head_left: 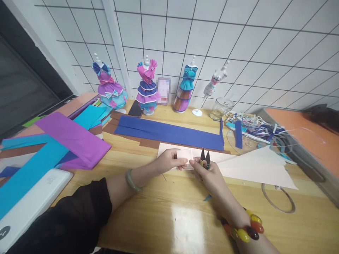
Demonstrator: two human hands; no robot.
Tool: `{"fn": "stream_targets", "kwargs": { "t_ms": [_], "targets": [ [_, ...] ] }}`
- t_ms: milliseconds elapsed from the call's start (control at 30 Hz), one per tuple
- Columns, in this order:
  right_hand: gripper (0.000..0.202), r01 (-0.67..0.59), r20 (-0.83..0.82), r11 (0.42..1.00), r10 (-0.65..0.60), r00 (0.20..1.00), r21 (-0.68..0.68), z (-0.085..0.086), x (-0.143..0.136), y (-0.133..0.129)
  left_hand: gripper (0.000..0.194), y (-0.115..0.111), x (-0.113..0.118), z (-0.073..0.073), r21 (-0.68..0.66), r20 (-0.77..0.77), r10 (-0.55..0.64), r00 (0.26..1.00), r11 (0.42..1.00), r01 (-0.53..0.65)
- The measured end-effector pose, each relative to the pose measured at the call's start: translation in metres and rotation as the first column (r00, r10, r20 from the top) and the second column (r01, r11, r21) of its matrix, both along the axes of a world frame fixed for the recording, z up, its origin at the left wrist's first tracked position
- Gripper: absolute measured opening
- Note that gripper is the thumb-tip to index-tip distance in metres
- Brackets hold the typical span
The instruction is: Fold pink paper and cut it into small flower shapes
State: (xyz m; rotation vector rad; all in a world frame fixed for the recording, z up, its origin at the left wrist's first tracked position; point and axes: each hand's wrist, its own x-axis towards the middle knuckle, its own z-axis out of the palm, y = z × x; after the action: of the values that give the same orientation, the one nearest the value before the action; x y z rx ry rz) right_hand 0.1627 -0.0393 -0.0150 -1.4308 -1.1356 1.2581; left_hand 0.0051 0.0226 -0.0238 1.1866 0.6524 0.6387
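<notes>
Over the middle of the wooden table, my left hand (171, 161) is closed on a small folded piece of pale pink fabric or paper (185, 155), thumb on its front. My right hand (209, 174) pinches the lower right corner of that piece. Thread snips (205, 157) are also held in the right hand, their dark blades apart and pointing up. Just behind both hands lies a long pale pink strip (254, 165), widening to the right. Beyond it a dark blue strip (169, 132) stretches across the table, with brown material partly under it.
Small dress forms in ruffled outfits (147, 88) and a bare patterned form (215, 83) stand along the tiled wall. A glass jar (221, 107) and a heap of scraps (254, 128) sit at right, near a ring (278, 198). Purple strips (74, 137) and a white device (34, 208) lie left.
</notes>
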Motion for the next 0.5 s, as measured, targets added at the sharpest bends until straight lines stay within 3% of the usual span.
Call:
{"fn": "stream_targets", "kwargs": {
  "t_ms": [267,500],
  "targets": [
    [0.032,-0.009,0.033,0.999,0.010,0.999,-0.032,0.0102,-0.0033,-0.0012,0.034,0.0009,0.0004,-0.0001,0.018,0.017,0.033,0.999,0.999,-0.033],
    [0.031,0.007,0.013,1.000,-0.007,1.000,-0.004,0.0007,-0.0005,0.0001,0.032,0.0014,-0.0001,0.0004,0.064,-0.046,-0.010,0.999,0.998,0.012]
  ]
}}
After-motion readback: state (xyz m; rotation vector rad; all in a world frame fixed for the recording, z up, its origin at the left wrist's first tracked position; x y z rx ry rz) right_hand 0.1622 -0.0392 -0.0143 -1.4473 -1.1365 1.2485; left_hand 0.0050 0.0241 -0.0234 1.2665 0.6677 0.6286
